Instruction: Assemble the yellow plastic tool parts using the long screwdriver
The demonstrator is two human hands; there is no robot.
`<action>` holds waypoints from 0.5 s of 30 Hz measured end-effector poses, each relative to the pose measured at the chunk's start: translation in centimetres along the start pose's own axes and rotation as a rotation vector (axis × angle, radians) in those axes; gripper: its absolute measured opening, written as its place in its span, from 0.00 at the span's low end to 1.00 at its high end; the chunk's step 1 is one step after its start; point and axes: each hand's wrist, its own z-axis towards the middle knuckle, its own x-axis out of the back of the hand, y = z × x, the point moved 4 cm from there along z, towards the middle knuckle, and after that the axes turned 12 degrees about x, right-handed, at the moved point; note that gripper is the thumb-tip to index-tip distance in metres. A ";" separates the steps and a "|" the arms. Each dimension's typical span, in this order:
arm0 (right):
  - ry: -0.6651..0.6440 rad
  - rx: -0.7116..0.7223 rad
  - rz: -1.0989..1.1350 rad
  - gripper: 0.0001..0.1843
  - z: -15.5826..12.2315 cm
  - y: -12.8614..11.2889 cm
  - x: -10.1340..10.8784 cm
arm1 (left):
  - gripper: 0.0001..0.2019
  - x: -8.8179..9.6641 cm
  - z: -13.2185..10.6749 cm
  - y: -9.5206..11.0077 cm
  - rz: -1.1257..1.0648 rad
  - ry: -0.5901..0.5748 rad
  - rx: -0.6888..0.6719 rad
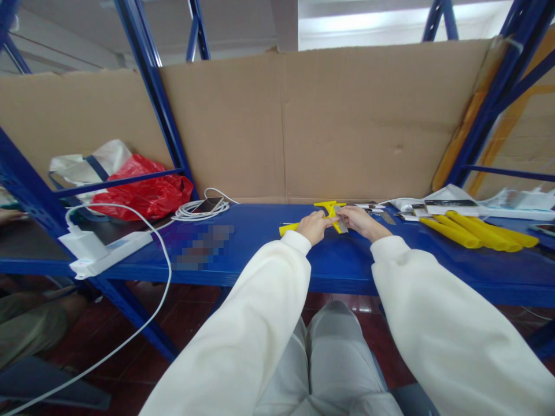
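Note:
My left hand (313, 226) is closed around a yellow plastic scraper head (332, 207) above the blue tabletop. My right hand (359, 222) pinches a thin grey metal blade (341, 222) against the scraper head's right side. How far the blade sits in the plastic is hidden by my fingers. Beside my left hand lies a yellow handle (288, 229), partly covered by the hand. Just right of my right hand are some loose flat metal blades (387, 217).
Several yellow tubes (477, 231) lie at the right near white packets (451, 199). To the left are a power strip (110, 254), a coiled white cable (202, 209) and a red plastic bag (143, 188). A cardboard panel (338, 127) stands behind the blue table (260, 260).

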 end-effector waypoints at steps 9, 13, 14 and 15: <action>0.032 -0.007 -0.016 0.08 -0.1 -0.1 0.0 | 0.28 -0.1 -0.1 0.3 0.067 -0.002 -0.036; 0.025 0.012 -0.030 0.13 -0.3 -0.5 -0.1 | 0.29 -0.3 0.0 0.4 0.096 -0.008 -0.043; 0.013 0.017 -0.032 0.14 -0.4 -0.6 -0.1 | 0.29 -0.3 0.1 0.4 0.101 -0.009 -0.041; -0.002 0.022 -0.032 0.14 -0.4 -0.6 0.0 | 0.29 -0.4 0.0 0.4 0.103 -0.009 -0.039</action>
